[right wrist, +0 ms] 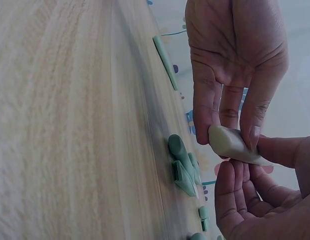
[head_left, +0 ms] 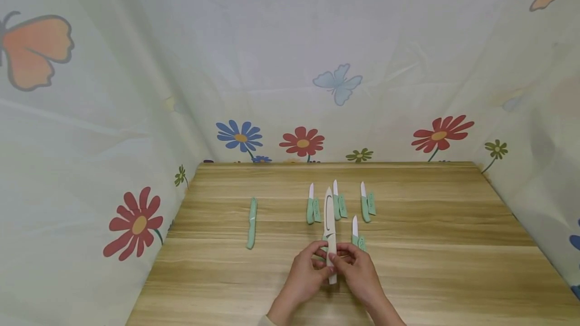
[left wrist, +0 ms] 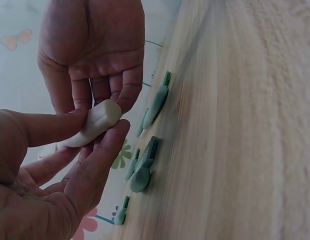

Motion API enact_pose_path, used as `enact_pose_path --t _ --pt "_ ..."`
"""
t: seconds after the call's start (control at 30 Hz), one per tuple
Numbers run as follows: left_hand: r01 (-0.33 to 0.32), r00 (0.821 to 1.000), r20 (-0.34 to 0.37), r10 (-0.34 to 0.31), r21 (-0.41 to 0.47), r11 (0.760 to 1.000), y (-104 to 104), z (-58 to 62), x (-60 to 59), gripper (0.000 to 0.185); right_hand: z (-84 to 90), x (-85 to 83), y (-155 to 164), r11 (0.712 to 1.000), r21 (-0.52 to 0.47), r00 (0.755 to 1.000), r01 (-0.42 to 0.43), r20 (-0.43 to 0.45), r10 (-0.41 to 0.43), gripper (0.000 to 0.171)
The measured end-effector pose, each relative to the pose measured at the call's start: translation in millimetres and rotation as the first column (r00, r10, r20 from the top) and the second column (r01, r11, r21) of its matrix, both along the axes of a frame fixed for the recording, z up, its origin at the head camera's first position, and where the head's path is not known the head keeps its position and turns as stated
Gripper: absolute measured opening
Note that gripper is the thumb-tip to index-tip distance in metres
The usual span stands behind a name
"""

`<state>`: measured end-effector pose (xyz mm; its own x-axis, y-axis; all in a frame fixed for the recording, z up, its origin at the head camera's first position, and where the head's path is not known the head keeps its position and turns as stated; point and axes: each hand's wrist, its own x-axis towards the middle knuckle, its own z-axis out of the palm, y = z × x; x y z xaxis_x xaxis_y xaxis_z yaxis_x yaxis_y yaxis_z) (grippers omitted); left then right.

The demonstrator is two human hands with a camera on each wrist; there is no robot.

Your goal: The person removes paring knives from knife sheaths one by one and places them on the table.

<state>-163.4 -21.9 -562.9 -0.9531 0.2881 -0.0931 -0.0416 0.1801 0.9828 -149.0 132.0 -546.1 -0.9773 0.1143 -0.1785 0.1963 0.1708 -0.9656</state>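
A cream-handled knife [head_left: 331, 225] is held above the table, its tip pointing away from me. Its blade part is cream with a curved dark outline; whether a sheath covers it, I cannot tell. My left hand [head_left: 305, 273] pinches the handle from the left between thumb and fingers. From the right, my right hand [head_left: 362, 273] pinches the same handle. Both wrist views show the rounded handle end [left wrist: 107, 112] between the fingertips. Behind the hands lie green paring knives with bare white blades, such as one [head_left: 355, 225] partly hidden by the right hand.
On the wooden table [head_left: 430, 265], more green paring knives [head_left: 310, 205] lie with green sheaths [head_left: 371, 202] beside them. A green knife [head_left: 251, 225], apparently sheathed, lies alone at left. Flower-printed sheeting [head_left: 385, 89] stands behind the table and along its sides.
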Motion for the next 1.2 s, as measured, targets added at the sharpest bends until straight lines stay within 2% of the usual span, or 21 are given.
enact_pose_path --t 0.27,0.37,0.43,0.6,0.8,1.0,1.2 --pt "0.014 1.000 0.011 -0.014 0.008 1.000 -2 -3.4 0.0 0.050 -0.2 1.1 0 1.000 -0.011 1.000 0.001 0.016 -0.001 0.025" --pt "0.032 0.999 0.021 -0.032 0.025 0.999 -5 -4.8 -2.1 0.051 0.4 1.7 1 1.000 -0.015 1.000 0.005 0.019 -0.005 0.026" --pt "0.052 0.999 0.013 -0.052 0.005 0.999 -9 -3.6 -5.1 0.049 1.5 3.0 2 1.000 -0.018 1.000 0.007 0.019 -0.007 0.027" --pt "0.071 0.996 -0.049 -0.075 -0.078 0.994 -17 9.4 -16.8 0.042 2.6 6.0 5 1.000 -0.026 1.000 0.011 0.015 -0.011 0.031" --pt "0.018 0.999 -0.036 -0.020 -0.039 0.999 -16 25.6 -38.0 0.042 2.6 9.2 5 0.999 -0.034 0.999 0.017 0.040 -0.015 0.032" --pt "-0.002 1.000 -0.004 0.002 0.024 1.000 -5 27.6 -56.8 0.039 4.1 13.5 3 0.999 -0.039 0.999 0.004 0.048 -0.002 0.030" --pt "-0.010 1.000 -0.002 0.010 0.007 1.000 7 28.2 -68.3 0.026 4.6 16.1 0 0.999 -0.049 0.998 -0.001 0.064 0.004 0.027"
